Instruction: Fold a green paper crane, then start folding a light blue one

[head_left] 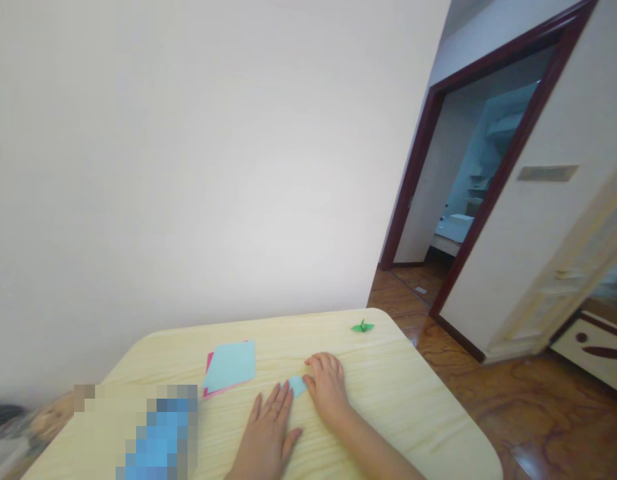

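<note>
A small light-blue folded paper lies on the wooden table between my two hands. My left hand rests flat with its fingers spread, fingertips on the paper's left edge. At the paper's right side, my right hand has its fingers curled, the thumb and index fingertip touching or close to the edge; whether it pinches the paper is hard to tell. A stack of square sheets, light blue over pink, sits to the left. Near the far right corner stands a green folded paper figure.
The pale table has rounded corners and meets a white wall behind. A blurred blue object is at the front left. To the right are a doorway with a dark red frame and a brown floor.
</note>
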A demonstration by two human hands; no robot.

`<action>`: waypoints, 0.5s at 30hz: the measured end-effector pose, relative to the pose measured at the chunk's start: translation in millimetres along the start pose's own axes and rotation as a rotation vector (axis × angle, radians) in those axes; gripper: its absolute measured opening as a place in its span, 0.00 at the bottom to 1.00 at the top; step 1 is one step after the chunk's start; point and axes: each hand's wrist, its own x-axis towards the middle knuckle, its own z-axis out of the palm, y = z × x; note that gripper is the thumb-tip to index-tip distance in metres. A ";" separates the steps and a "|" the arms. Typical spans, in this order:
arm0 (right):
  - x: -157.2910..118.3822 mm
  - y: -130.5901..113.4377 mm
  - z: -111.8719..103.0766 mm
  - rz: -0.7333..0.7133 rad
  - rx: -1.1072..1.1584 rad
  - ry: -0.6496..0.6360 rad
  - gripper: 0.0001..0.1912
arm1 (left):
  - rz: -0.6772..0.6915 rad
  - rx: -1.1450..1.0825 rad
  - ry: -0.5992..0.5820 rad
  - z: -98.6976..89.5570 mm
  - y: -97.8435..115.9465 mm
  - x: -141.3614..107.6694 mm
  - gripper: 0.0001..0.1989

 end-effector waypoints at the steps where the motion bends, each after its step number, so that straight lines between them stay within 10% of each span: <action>1: -0.7 0.1 -2.0 -0.008 0.004 -0.004 0.09 | -0.008 -0.012 -0.017 -3.1 1.4 0.0 0.25; 15: -6.6 4.7 -20.9 -0.376 -0.063 -0.285 0.04 | -0.102 -0.118 0.025 -28.7 2.8 27.1 0.12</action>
